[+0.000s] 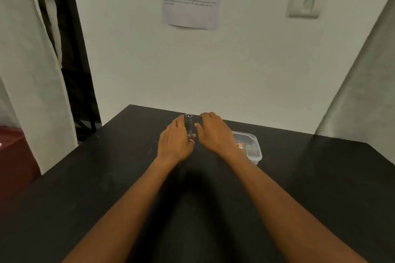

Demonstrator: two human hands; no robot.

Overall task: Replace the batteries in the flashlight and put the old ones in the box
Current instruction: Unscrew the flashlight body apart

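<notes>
Black flashlight, lying on dark table between both hands, long axis pointing away toward the wall; left hand alongside and nearer, thumb at near end, grip indeterminable; right hand just beside, fingers relaxed, holding nothing; clear box to the right.

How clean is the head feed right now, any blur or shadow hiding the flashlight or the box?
Head view: dim, greenish light; the black flashlight nearly merges with the dark table; a soft shadow darkens its middle; what lies in the box is blurred, only an orange spot shows; text on the wall sheet is unreadable; edges bend from the wide lens.
</notes>
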